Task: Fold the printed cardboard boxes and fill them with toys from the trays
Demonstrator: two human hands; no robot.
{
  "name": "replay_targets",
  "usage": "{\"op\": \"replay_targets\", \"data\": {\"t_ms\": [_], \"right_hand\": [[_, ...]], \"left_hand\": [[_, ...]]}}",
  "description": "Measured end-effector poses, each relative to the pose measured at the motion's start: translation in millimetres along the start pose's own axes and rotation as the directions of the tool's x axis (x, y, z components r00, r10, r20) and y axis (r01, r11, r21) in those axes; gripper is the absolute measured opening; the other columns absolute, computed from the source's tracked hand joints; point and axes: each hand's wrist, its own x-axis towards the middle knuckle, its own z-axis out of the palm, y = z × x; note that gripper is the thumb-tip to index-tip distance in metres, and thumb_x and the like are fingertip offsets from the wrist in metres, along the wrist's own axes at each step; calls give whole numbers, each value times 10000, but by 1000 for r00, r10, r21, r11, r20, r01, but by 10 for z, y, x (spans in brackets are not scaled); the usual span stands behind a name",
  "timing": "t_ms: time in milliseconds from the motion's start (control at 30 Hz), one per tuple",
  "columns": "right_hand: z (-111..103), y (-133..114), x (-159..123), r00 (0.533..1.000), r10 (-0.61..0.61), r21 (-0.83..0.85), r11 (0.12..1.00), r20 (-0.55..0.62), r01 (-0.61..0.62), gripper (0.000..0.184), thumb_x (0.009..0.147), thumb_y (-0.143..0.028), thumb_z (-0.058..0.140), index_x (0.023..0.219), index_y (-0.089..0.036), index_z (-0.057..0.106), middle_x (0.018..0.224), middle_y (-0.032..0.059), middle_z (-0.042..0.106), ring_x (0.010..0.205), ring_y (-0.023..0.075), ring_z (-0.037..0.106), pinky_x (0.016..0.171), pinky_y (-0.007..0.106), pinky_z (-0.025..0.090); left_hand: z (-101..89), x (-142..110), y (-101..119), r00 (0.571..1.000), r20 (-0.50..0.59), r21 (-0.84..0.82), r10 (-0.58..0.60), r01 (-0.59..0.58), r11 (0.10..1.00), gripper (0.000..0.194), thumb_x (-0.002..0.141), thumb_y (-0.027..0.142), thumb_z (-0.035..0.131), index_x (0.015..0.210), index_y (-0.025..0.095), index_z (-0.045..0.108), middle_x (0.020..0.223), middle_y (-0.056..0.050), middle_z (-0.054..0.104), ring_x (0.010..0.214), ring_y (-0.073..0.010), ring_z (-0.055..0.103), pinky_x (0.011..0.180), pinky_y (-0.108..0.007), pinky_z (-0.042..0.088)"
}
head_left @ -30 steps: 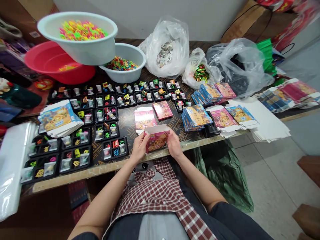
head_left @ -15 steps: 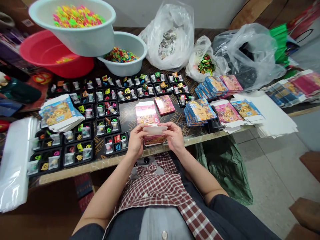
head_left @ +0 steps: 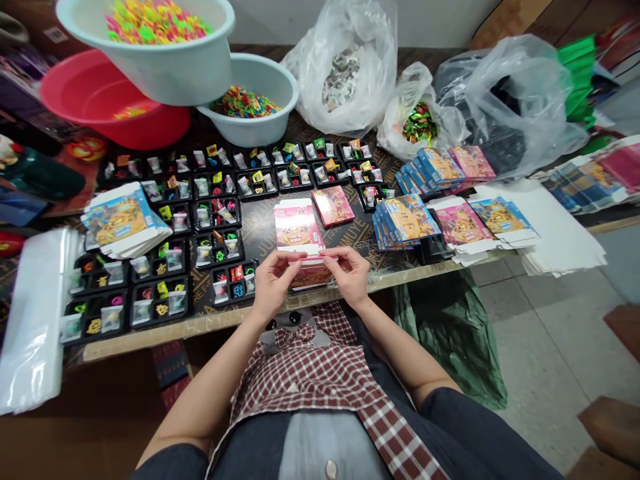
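Both my hands grip a small pink printed box (head_left: 311,270) at the table's front edge. My left hand (head_left: 273,283) pinches its left end and my right hand (head_left: 349,273) pinches its right end, fingers pressing its top flap. Just beyond lie a flat pink box (head_left: 296,227) and a smaller pink box (head_left: 333,205). Several black trays (head_left: 220,250) of small coloured pieces and clear bags fill the table to the left.
Stacks of flat blue boxes (head_left: 403,220) and pink boxes (head_left: 457,223) lie at the right. White basins (head_left: 150,50) of coloured pieces and a red basin (head_left: 100,100) stand at the back, with plastic bags (head_left: 345,67). The table edge (head_left: 200,327) runs in front.
The pink box's open top flap has been folded down under my fingers, and the box has tipped more flat toward the table. Both hands stay on its ends.
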Motion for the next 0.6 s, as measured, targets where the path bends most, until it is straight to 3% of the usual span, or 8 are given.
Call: {"op": "replay_targets", "data": {"t_ms": [100,233,400,500,567,600], "right_hand": [[-94,11,26,994,-74,-19,997,80,76,121,869,-314,667,805,-215,696,892,53,759,844,195,706,783,337,562],[-232,111,64,930,-279,-34,955,240,295,79,877,-293,680,885,-229,726,997,68,770,932,211,728,873,377,574],[-228,207,46,808,-490,-149,817,328,557,146,945,-237,578,968,-242,721,1087,84,752,1012,207,703,880,407,577],[-358,150,9,795,-505,-312,737,337,600,177,927,-321,617,1055,-242,712,1167,105,712,1089,239,652,921,443,549],[-641,120,1,848,-480,-462,714,223,526,276,891,-380,661,1126,-238,692,1194,119,672,1111,258,613,951,453,519],[-843,121,6,878,-467,-537,717,105,445,294,890,-384,654,1141,-234,684,1175,121,655,1107,260,599,960,453,504]], "left_hand": [[-139,-4,-59,967,124,212,224,-246,946,193,857,378,680,837,187,704,943,-74,781,961,-228,740,970,-457,559],[-303,18,-137,819,302,363,489,-572,735,97,899,282,632,905,209,696,1020,-56,777,965,-196,741,1002,-482,555],[-227,129,-75,660,444,438,606,-750,496,62,878,213,647,839,186,608,1037,-87,757,977,-198,729,943,-400,580],[-98,187,33,667,534,511,519,-744,431,45,910,208,583,882,182,606,931,-84,739,854,-189,714,771,-312,584],[-44,203,102,704,556,557,442,-710,431,132,932,171,506,991,187,624,894,-65,711,805,-179,682,728,-291,553],[-28,205,123,718,553,572,423,-696,434,183,933,162,490,1054,192,624,908,-63,698,814,-180,668,734,-290,540]]}}
